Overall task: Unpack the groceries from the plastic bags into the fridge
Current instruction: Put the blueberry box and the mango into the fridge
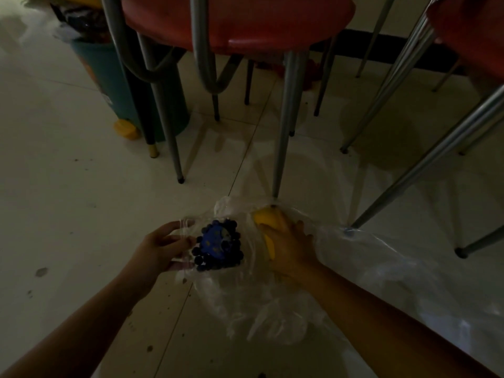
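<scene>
A clear plastic bag (272, 304) lies crumpled on the tiled floor in front of me. My left hand (161, 249) grips a clear box of dark blueberries with a blue label (218, 245) at the bag's left side. My right hand (289, 252) reaches inside the bag and closes over yellow bananas (268, 218), whose lower part is hidden under my fingers. The fridge is not in view.
Red stools (237, 20) on metal legs (283, 126) stand right behind the bag, one leg touching its far edge. More slanted legs (425, 159) cross at the right. A teal pedal bin (109, 83) stands at the back left. Another clear bag (425, 282) spreads to the right.
</scene>
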